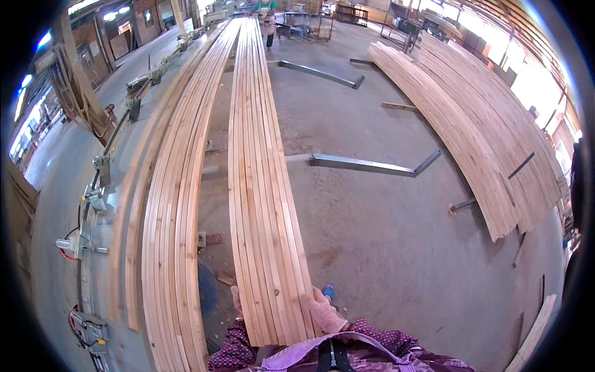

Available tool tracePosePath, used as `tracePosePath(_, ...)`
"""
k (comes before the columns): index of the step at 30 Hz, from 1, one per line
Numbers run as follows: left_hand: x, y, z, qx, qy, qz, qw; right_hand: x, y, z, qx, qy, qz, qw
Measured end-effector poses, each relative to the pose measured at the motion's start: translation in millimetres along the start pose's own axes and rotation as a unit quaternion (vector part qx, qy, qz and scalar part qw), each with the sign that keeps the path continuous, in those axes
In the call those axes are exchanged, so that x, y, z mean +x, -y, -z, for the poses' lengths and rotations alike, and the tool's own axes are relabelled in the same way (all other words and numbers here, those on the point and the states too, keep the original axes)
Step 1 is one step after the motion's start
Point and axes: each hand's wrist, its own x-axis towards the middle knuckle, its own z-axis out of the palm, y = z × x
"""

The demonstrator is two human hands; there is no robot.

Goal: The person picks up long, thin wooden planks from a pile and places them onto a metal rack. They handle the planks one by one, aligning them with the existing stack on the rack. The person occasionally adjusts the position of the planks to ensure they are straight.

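Head view: two gloved hands grip the near end of one bundle of long wooden slats (pixel 263 186) running toward twelve o'clock. The right hand (pixel 322 310) lies wrapped over its right edge; the left hand (pixel 237 300) shows only partly at its left edge, grip unclear. Beside it at nine o'clock lies a second slat stack (pixel 176 217); a third pile (pixel 483 142) sits at two o'clock.

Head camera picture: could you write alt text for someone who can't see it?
Seen from above, a person's gloved right hand and left hand grip the near end of a long bundle of pale wooden slats stretching away across a workshop's concrete floor. A second row of slats lies to its left, another stack to the right, and another person stands far off.
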Motion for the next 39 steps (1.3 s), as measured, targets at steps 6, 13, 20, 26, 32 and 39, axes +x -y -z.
tracePosePath(6,4.6,-5.2,-11.3,0.033,-0.001,-0.011,0.999,10.1,-8.3,-5.8,0.078,0.000,-0.034,0.996)
tracePosePath(13,8.2,-12.5,-17.6,0.052,-0.004,-0.008,0.999,23.1,-26.6,-6.0,0.004,0.009,-0.051,0.999)
tracePosePath(20,8.9,-30.4,-21.0,0.082,-0.004,-0.008,0.997,23.2,-31.2,-25.8,0.002,0.022,-0.054,0.998)
tracePosePath(26,12.9,-22.2,-28.4,0.102,0.002,0.002,0.995,25.0,-31.3,-10.0,0.069,0.026,-0.026,0.997)
tracePosePath(32,16.3,6.7,-55.2,0.141,0.026,0.013,0.990,9.9,8.1,40.8,0.141,0.138,-0.064,0.978)
tracePosePath(39,18.1,77.3,-132.5,0.205,0.004,0.028,0.978,-1.9,26.8,115.6,0.160,0.136,-0.020,0.978)
